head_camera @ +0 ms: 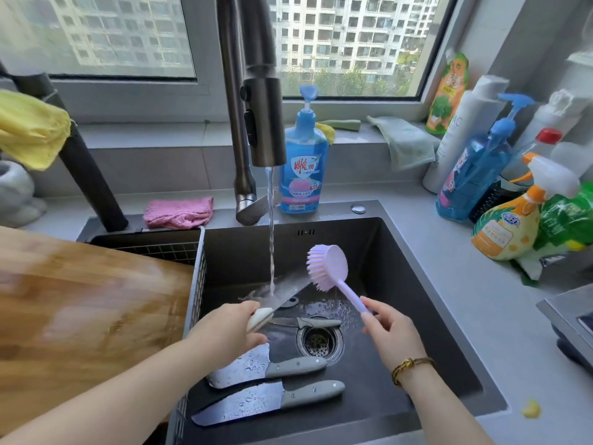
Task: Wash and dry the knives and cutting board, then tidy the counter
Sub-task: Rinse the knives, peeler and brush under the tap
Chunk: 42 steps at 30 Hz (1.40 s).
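Observation:
My left hand (229, 329) grips the pale handle of a knife (282, 289) and holds its blade under the running water of the tap (264, 123). My right hand (390, 332) holds the thin handle of a lilac dish brush (329, 266), whose bristles touch the blade's far end. Three more grey-handled knives lie on the floor of the dark sink (417, 284): a small one (308, 322) by the drain, a cleaver (266, 367) and a chef's knife (272, 401) nearer me. The wooden cutting board (80, 316) rests at the left, over a wire basket.
A blue dish soap bottle (303, 168) stands behind the sink, a pink cloth (178, 213) to the left of the tap. A yellow cloth (32, 130) hangs at far left. Several spray bottles (513, 207) crowd the right counter. A green cloth (404, 139) lies on the sill.

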Each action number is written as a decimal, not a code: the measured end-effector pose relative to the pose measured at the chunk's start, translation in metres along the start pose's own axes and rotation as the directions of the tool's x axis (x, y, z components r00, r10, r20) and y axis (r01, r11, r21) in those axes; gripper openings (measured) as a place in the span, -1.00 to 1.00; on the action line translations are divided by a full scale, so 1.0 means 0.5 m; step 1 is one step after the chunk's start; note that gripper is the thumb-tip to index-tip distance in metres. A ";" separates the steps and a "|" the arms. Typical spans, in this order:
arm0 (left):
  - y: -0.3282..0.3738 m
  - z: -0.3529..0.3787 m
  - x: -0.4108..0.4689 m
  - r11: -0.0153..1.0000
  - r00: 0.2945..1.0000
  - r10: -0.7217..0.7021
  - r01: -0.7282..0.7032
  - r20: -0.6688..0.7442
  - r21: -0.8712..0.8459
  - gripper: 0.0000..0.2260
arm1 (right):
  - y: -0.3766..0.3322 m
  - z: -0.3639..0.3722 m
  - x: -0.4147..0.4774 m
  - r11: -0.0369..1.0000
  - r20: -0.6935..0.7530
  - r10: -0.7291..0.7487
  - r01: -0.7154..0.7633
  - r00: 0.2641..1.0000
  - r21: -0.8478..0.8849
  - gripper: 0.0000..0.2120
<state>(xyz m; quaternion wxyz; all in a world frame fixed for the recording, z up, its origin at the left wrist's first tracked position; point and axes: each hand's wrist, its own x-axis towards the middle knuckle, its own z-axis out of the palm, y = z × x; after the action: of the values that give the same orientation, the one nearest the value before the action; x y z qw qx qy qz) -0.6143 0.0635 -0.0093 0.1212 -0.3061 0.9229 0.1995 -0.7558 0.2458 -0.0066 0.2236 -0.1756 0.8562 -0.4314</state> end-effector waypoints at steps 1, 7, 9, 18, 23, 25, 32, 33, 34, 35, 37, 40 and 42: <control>-0.006 0.004 0.000 0.994 0.999 0.016 -0.011 -0.050 0.107 -0.61 | -0.002 0.004 -0.008 0.996 0.024 -0.046 0.047 0.999 -0.076 -0.70; -0.035 0.014 -0.010 0.934 0.973 0.119 -0.043 -0.196 0.355 -0.61 | -0.046 0.041 -0.033 0.774 0.195 -0.156 0.243 0.968 -0.585 -0.67; -0.056 0.017 -0.015 0.918 0.945 0.201 -0.090 -0.259 0.386 -0.57 | -0.053 0.038 -0.010 0.763 0.103 -0.078 0.126 0.992 -0.634 -0.66; -0.086 0.051 -0.031 0.911 0.940 0.251 -0.149 -0.230 0.384 -0.52 | -0.070 0.104 -0.009 0.723 0.215 -0.101 0.220 0.971 -0.654 -0.68; -0.107 0.068 -0.019 0.927 0.956 0.228 -0.154 -0.187 0.342 -0.53 | -0.076 0.108 -0.026 0.698 0.263 -0.128 0.275 0.956 -0.661 -0.63; -0.098 0.065 -0.019 0.930 0.957 0.208 -0.129 -0.202 0.345 -0.53 | -0.075 0.122 -0.050 0.697 0.340 -0.181 0.364 0.923 -0.618 -0.62; -0.080 0.067 -0.021 0.924 0.973 0.122 -0.040 -0.196 0.381 -0.74 | -0.052 0.094 -0.024 0.698 0.213 -0.086 0.212 0.973 -0.684 -0.66; -0.082 0.071 -0.016 0.930 0.977 0.107 -0.032 -0.186 0.366 -0.74 | -0.053 0.103 -0.047 0.696 0.273 -0.134 0.287 0.953 -0.659 -0.65; -0.080 0.072 -0.014 0.942 0.975 0.097 -0.025 -0.198 0.335 -0.75 | -0.052 0.109 -0.063 0.691 0.309 -0.168 0.335 0.936 -0.641 -0.63; -0.078 0.073 -0.011 0.947 0.973 0.099 -0.027 -0.210 0.321 -0.77 | -0.049 0.108 -0.062 0.692 0.302 -0.177 0.337 0.937 -0.638 -0.62; -0.079 0.071 -0.009 0.950 0.965 0.112 -0.034 -0.239 0.310 -0.79 | -0.039 0.089 -0.030 0.711 0.205 -0.109 0.221 0.973 -0.668 -0.65; -0.079 0.072 -0.005 0.961 0.960 0.102 -0.027 -0.262 0.276 -0.76 | -0.034 0.077 -0.024 0.679 0.175 -0.070 0.175 0.982 -0.713 -0.65; -0.075 0.073 -0.002 0.964 0.960 0.099 -0.026 -0.262 0.266 -0.74 | -0.039 0.094 -0.056 0.669 0.303 -0.146 0.319 0.942 -0.671 -0.63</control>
<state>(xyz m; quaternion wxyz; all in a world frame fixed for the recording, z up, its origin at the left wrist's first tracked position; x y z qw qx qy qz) -0.5865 0.0525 -0.0525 0.0254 -0.2826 0.9582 0.0362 -0.7054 0.2176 -0.0089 0.1760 -0.4039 0.8950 -0.0693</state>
